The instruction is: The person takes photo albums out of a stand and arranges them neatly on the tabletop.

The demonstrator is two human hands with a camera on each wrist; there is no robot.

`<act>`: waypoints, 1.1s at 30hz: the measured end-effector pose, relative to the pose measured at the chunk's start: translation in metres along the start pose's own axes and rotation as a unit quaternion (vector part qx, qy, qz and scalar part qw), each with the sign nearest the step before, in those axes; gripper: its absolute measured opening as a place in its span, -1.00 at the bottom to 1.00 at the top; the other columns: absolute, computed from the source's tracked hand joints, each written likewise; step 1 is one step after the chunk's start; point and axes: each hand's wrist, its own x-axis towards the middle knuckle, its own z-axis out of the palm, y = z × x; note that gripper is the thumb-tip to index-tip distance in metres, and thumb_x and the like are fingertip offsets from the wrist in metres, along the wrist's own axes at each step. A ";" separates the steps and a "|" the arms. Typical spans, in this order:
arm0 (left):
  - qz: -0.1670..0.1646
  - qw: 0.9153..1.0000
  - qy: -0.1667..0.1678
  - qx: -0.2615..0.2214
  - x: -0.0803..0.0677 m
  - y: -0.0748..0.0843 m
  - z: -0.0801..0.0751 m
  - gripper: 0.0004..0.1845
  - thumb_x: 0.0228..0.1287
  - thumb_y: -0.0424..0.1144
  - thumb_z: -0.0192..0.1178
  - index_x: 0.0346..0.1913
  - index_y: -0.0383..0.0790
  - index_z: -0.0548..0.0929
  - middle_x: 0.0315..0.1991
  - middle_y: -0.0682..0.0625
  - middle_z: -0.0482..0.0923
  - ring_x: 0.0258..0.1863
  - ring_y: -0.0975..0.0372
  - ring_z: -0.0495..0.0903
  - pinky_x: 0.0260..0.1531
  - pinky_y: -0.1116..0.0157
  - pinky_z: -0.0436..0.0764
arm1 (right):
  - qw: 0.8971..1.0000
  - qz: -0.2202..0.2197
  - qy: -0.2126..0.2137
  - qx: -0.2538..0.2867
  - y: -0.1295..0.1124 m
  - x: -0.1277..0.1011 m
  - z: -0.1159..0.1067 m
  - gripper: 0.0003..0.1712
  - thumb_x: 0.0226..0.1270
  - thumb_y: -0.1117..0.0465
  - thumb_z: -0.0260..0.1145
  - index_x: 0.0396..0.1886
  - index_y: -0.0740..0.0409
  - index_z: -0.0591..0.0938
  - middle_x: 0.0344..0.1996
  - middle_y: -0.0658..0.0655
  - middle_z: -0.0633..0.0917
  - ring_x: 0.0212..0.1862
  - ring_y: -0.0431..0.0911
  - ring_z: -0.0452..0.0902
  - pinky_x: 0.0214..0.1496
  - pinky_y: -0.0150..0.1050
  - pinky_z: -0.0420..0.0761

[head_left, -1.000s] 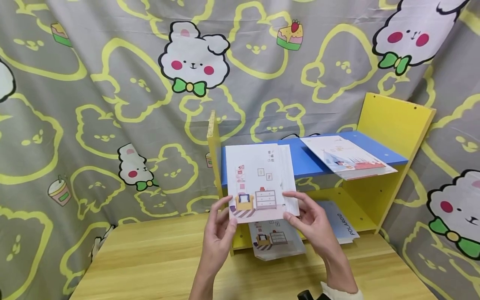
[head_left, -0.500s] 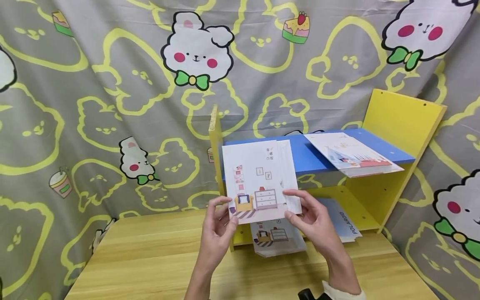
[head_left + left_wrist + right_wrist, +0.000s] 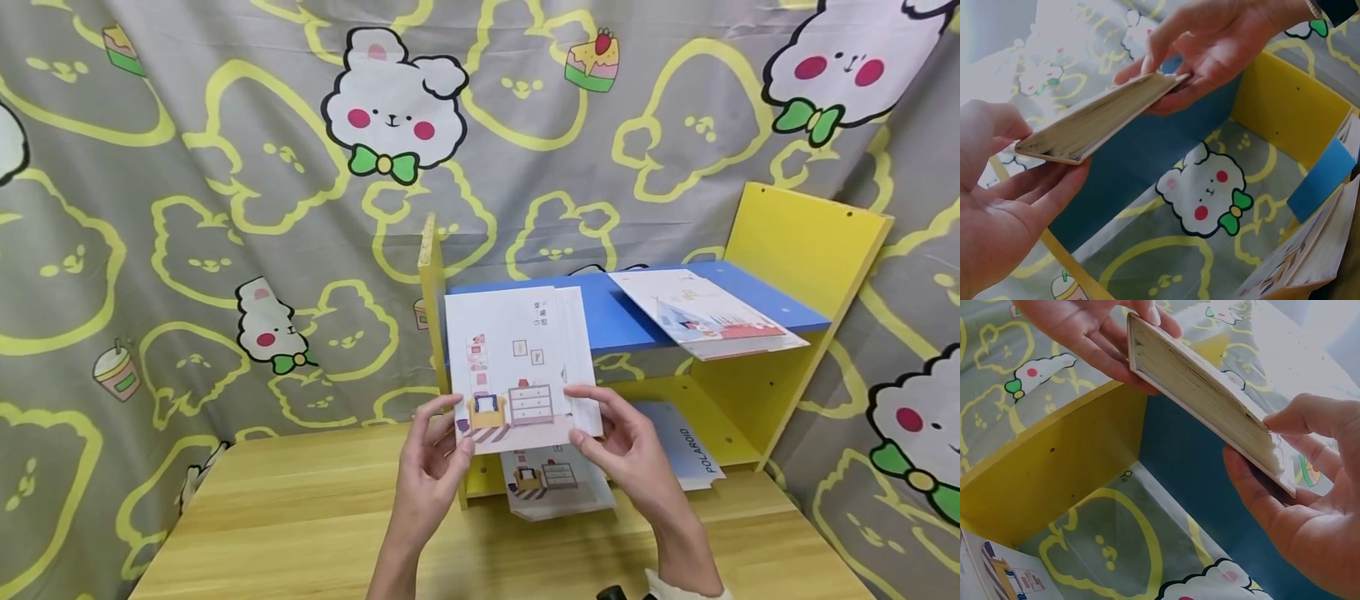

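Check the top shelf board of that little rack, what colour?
Blue; the top shelf board sits between yellow side panels. Clearest in the head view.

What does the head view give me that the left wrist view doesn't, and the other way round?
Only the head view shows the book's cover, the second book on the blue shelf, the one lying underneath, and the table. Only the left wrist view shows the held book's page edge and thickness. Both show the left hand and right hand pinching the book's lower corners in front of the shelf.
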 end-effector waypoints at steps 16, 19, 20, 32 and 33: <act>0.016 1.000 -0.002 -0.008 -0.002 0.010 -0.002 -0.42 0.39 -0.65 0.08 0.41 -0.29 0.34 0.20 -0.34 0.58 0.07 0.01 0.65 -0.02 0.23 0.71 | 1.000 -0.012 0.000 0.021 -0.004 -0.002 0.004 -0.40 0.42 0.51 0.28 0.43 0.25 0.44 0.18 0.34 0.60 0.09 0.05 0.64 0.01 -0.23 0.71; 0.016 1.000 -0.003 -0.013 -0.004 0.010 -0.003 -0.42 0.39 -0.66 0.08 0.42 -0.30 0.33 0.22 -0.34 0.57 0.11 -0.03 0.65 0.01 0.20 0.70 | 1.000 -0.009 0.009 0.024 -0.005 -0.003 0.005 -0.38 0.39 0.52 0.31 0.42 0.26 0.44 0.18 0.34 0.60 0.10 0.06 0.65 0.02 -0.19 0.72; 0.017 1.000 -0.003 -0.015 -0.004 0.010 -0.003 -0.42 0.39 -0.66 0.08 0.42 -0.31 0.33 0.22 -0.35 0.57 0.11 -0.04 0.65 0.01 0.19 0.70 | 1.000 -0.009 0.010 0.024 -0.005 -0.004 0.005 -0.38 0.38 0.52 0.32 0.41 0.26 0.45 0.18 0.34 0.60 0.10 0.06 0.65 0.02 -0.19 0.72; 0.057 0.998 -0.006 -0.030 -0.004 0.012 -0.006 -0.40 0.26 -0.76 0.06 0.35 -0.44 0.32 0.04 -0.35 0.62 -0.14 0.16 0.64 -0.25 0.33 0.68 | 0.998 -0.036 0.035 0.039 -0.012 -0.002 0.007 -0.28 0.22 0.63 0.38 0.39 0.32 0.44 0.23 0.29 0.60 0.12 0.06 0.65 -0.03 -0.16 0.75; 0.058 0.998 -0.005 -0.029 -0.004 0.013 -0.006 -0.40 0.26 -0.76 0.06 0.35 -0.43 0.32 0.00 -0.33 0.62 -0.17 0.18 0.62 -0.29 0.35 0.66 | 0.998 -0.034 0.037 0.039 -0.012 -0.002 0.008 -0.28 0.22 0.63 0.38 0.38 0.32 0.45 0.24 0.28 0.60 0.12 0.06 0.65 -0.03 -0.17 0.74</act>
